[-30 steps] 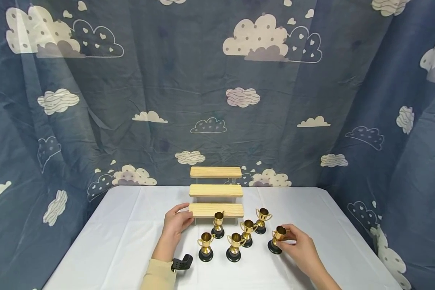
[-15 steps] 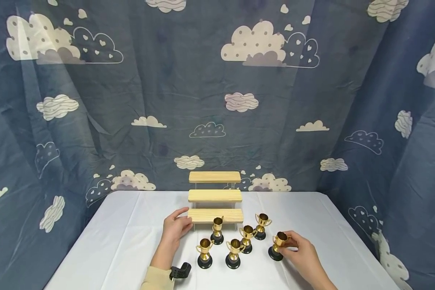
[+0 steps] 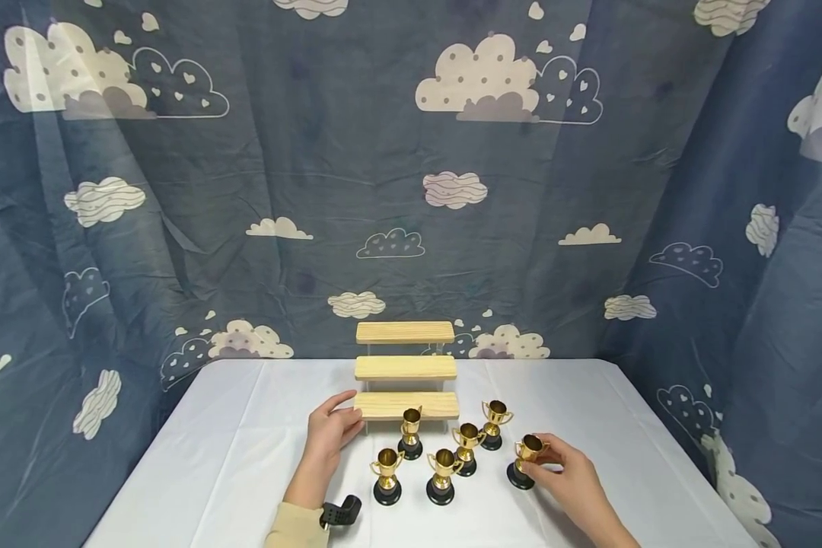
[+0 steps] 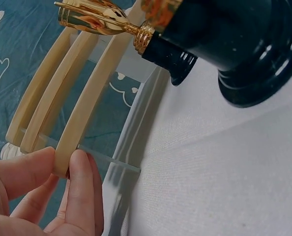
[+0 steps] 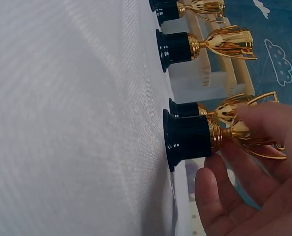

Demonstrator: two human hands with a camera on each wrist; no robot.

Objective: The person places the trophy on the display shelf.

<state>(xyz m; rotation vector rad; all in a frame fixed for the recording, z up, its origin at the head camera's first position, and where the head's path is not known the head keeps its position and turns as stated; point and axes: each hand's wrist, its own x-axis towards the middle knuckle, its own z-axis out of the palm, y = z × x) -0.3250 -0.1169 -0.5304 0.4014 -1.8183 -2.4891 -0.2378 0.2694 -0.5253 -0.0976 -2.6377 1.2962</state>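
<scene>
Six small gold trophy cups stand on the white tabletop (image 3: 233, 426) in front of a three-tier wooden riser (image 3: 406, 373); all three of its steps are bare, so judging by how things lie, none of the cups has gone up yet and all six remain.

The left hand (image 3: 329, 432) holds the left end of the lowest step, thumb and fingers (image 4: 82, 187) pinching the end of the wooden board, as the left wrist view shows.

The right hand (image 3: 568, 476) is at the rightmost trophy (image 3: 524, 459), whose black base sits on the tabletop near the right front of the group. Its fingers (image 5: 254, 123) curl round the gold cup (image 5: 249, 132); the grip looks light, though the wrist view is too close to say how firmly it is clamped. The other five trophies, among them the front-left trophy (image 3: 387, 476) and the back-right trophy (image 3: 495, 422), stand untouched between the two hands.

Against the frame from a second ago, the hands and cups keep their places; only the head camera has tipped slightly, so everything sits a little lower in view.
</scene>
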